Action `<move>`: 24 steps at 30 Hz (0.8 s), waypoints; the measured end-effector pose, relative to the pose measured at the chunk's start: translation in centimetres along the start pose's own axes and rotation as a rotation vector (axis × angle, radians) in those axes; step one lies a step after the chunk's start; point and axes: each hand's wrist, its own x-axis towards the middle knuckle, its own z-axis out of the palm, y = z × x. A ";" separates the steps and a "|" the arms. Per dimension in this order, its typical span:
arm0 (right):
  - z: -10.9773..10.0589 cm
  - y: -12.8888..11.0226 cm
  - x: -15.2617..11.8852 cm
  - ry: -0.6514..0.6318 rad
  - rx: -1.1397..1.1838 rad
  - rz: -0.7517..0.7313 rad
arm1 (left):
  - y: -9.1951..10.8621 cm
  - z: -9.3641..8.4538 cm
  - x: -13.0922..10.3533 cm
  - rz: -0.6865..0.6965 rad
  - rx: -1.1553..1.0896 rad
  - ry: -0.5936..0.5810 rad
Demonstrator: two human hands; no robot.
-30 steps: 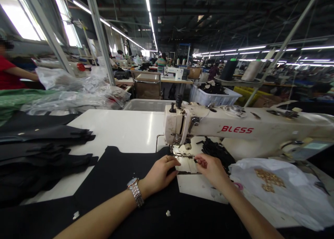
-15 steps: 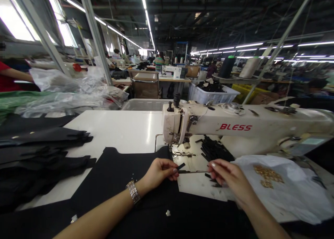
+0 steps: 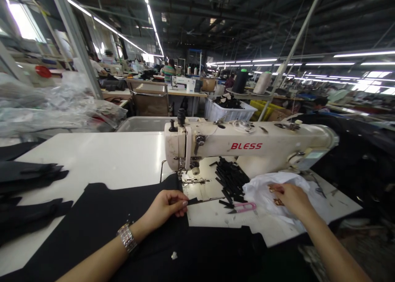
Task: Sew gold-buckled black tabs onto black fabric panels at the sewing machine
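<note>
My left hand (image 3: 173,204) pinches a short black fabric strip (image 3: 194,200) between thumb and finger, beside the needle area of the sewing machine (image 3: 216,142). Under that hand lies a large black fabric panel (image 3: 123,204), its upper corner near the presser foot. My right hand (image 3: 291,197) is over a white plastic bag (image 3: 259,185), fingertips drawn together among small gold-coloured metal pieces (image 3: 278,202). Whether one is between the fingers cannot be made out. A heap of black strips (image 3: 230,177) lies on the machine bed, with pink-handled thread snips (image 3: 245,207) in front of it.
More black fabric pieces (image 3: 27,177) are stacked on the left of the white table (image 3: 101,150). A white crate (image 3: 230,109) with dark scraps and thread cones (image 3: 240,81) stand behind the machine. Clear plastic wrapping (image 3: 68,103) is piled at the back left.
My right hand has moved away from the strips to the gold-coloured pieces on the bag, uncovering the snips. My left hand still holds the strip. The view has turned right.
</note>
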 end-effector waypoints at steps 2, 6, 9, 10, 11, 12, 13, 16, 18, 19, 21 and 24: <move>0.3 -0.2 0.6 -0.022 -0.046 -0.005 | -0.1 -0.1 0.0 0.003 0.003 -0.002; 0.3 -0.4 1.5 -0.079 -0.099 -0.063 | 0.0 -0.1 0.0 -0.002 -0.006 -0.007; 0.2 -0.2 2.0 -0.101 -0.100 -0.105 | 0.1 -0.2 0.0 -0.006 -0.016 -0.014; 0.3 0.0 2.1 -0.105 -0.094 -0.111 | 0.2 -0.2 0.0 -0.007 -0.018 -0.016; 0.3 0.2 2.2 -0.107 -0.086 -0.112 | 0.2 -0.2 0.0 -0.007 -0.020 -0.017; 0.5 0.4 2.4 -0.107 -0.076 -0.108 | 0.2 -0.2 0.1 -0.008 -0.022 -0.020; 0.6 0.6 2.5 -0.105 -0.067 -0.102 | 0.2 -0.2 0.1 -0.009 -0.024 -0.022; 1.0 1.1 2.6 -0.091 -0.041 -0.082 | 0.1 -0.2 0.1 -0.010 -0.040 -0.022; 1.0 1.2 2.5 -0.084 -0.029 -0.083 | 0.0 -0.2 0.2 -0.010 -0.057 -0.020; 1.0 1.1 2.4 -0.083 -0.025 -0.089 | 0.0 -0.2 0.2 -0.010 -0.064 -0.021; 0.8 0.7 2.3 -0.084 -0.022 -0.105 | -0.1 -0.2 0.2 -0.009 -0.070 -0.024; 0.4 -0.1 2.2 -0.083 -0.026 -0.114 | -0.2 -0.3 0.1 -0.006 -0.072 -0.026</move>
